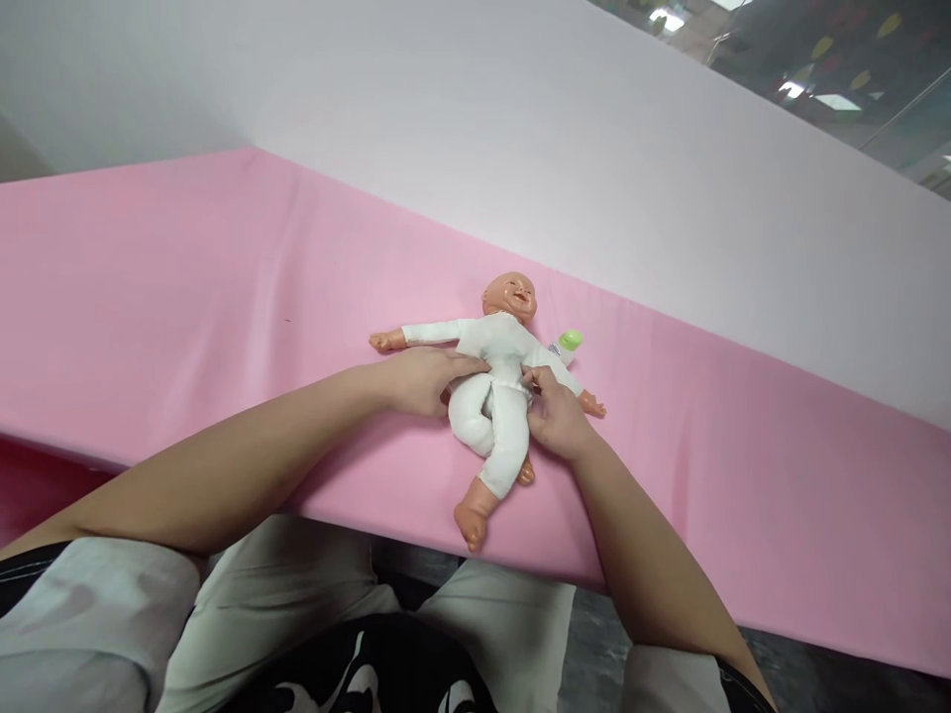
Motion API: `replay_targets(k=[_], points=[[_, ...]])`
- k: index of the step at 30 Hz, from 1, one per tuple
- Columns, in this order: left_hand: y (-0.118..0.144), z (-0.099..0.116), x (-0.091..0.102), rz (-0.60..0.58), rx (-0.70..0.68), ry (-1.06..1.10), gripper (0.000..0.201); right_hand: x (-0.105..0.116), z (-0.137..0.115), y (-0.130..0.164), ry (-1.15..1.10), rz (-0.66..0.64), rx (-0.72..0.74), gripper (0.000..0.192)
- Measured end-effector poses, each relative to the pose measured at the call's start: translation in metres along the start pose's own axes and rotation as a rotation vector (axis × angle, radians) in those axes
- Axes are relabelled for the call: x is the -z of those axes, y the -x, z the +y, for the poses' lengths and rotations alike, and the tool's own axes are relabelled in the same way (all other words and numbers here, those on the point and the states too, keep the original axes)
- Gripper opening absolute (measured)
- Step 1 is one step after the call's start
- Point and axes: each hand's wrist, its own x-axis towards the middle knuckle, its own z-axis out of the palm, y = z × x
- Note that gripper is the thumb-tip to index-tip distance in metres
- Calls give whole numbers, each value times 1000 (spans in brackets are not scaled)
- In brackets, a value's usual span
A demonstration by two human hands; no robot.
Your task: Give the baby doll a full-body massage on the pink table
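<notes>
Doll point(496, 381) lay face up on the pink counter point(185, 327), near its front edge, about centre of view. Bald plastic head at the far end, tilted right. Body in a white soft suit; bare plastic hands and feet showed at the cuffs. Arms spread wide: one reached left, the other right and slightly nearer. Legs pointed toward the near edge and crossed, one foot close to the counter's edge, the other tucked behind the upper leg.

Left hand point(423, 381) came in from the left, lying flat with fingers extended together, fingertips on the doll's waist where the white top met the legs. Not closed round anything, just pressing or resting on the cloth.

Right hand point(556, 416) came in from the right, fingers curled, thumb and forefinger pinching the white fabric at the doll's hip. How much cloth was in the pinch was hard to tell. That hand partly covered the doll's right-side arm.

Small bottle point(566, 343) with a light green cap lay on the counter just right of the doll's shoulder, mostly hidden behind the arm; contents not visible.

White wall point(520, 129) ran behind the counter's far edge. The person's light trousers point(312, 594) showed below the near edge.
</notes>
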Motion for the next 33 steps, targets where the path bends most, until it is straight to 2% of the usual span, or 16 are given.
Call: replay_targets(k=[3, 5, 7, 10, 14, 21, 27, 30, 33], points=[[-1, -11, -4, -66, -70, 0, 95, -1, -4, 0, 29, -61, 59, 46], [-3, -18, -5, -60, -64, 100, 98, -2, -2, 0, 12, -45, 70, 49], [-4, -25, -5, -47, -81, 247, 90, -3, 0, -1, -45, -25, 87, 47], [-8, -33, -5, -17, -119, 437, 65, -4, 4, -2, -150, -34, 128, 39], [-13, -41, -5, -18, -71, 549, 51, -3, 9, -4, -219, -29, 131, 36], [-16, -53, 1, -111, -67, 635, 50, 1, 15, -1, -185, -82, 41, 31], [-13, -55, 13, -220, -87, 577, 44, 0, 24, -1, -276, -57, -55, 33], [-12, -51, 21, -258, -104, 511, 43, -1, 25, -2, -263, -27, -34, 25], [-11, -43, 25, -280, -86, 497, 33, -2, 19, -3, -181, 11, 17, 20]])
